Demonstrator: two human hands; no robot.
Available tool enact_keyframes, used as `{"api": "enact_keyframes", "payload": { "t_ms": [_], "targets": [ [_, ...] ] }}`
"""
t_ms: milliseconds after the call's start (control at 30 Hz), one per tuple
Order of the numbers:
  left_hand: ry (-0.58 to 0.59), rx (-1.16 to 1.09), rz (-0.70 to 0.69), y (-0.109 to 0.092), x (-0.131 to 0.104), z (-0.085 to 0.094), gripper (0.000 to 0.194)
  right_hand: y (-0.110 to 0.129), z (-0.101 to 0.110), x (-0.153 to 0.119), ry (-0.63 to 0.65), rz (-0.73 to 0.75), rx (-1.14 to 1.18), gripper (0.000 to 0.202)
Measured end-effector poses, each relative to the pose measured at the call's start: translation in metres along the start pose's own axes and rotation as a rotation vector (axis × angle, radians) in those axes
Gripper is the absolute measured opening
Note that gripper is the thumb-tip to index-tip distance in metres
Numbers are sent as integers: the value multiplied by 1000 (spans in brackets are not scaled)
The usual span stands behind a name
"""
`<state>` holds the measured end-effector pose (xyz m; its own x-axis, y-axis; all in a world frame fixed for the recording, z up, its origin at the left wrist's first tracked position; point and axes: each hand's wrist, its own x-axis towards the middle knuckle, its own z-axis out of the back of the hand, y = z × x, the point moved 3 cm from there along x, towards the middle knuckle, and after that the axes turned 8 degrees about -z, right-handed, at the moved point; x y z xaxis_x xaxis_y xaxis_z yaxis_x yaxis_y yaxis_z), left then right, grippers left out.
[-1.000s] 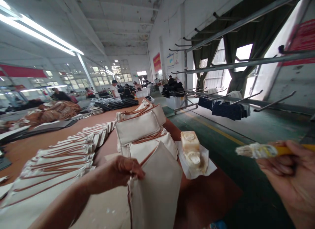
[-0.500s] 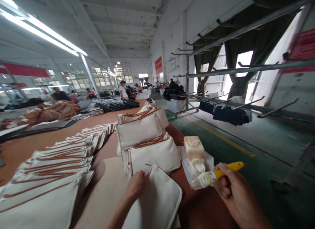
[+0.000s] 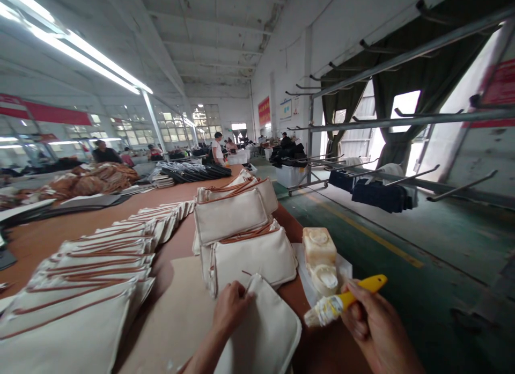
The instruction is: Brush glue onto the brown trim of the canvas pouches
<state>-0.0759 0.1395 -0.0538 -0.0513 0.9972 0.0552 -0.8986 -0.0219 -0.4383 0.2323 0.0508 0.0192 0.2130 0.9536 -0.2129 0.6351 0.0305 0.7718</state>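
Yellow brush (image 3: 340, 303): right hand (image 3: 374, 323) gripping it just nearside of plastic container (image 3: 319, 249); long axis slanting, bristles (image 3: 312, 316) pointing left toward cream pouch (image 3: 263, 328); left hand (image 3: 232, 309) pinching pouch edge, left of container.

We see bright tube lights (image 3: 86, 61) at ten o'clock, and white daylight glares around a dark curtain (image 3: 383, 100) at two o'clock. The green floor (image 3: 406, 288) at four o'clock looks dim to us. People (image 3: 218, 151) far away look fuzzy, and things by the edges look stretched.
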Motion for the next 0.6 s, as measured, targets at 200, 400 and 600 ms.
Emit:
{"api": "enact_keyframes", "payload": {
  "t_ms": [200,400,600],
  "targets": [
    [-2,-141,4,-5,2,0,48,9,8,-6,-43,-1,16,42],
    [12,-272,-122,-26,-4,8,42,11,17,-7,-67,-43,44,45],
    [-83,-291,-373,-46,-28,20,21,18,19,-8,-87,-57,80,44]
  ]
}}
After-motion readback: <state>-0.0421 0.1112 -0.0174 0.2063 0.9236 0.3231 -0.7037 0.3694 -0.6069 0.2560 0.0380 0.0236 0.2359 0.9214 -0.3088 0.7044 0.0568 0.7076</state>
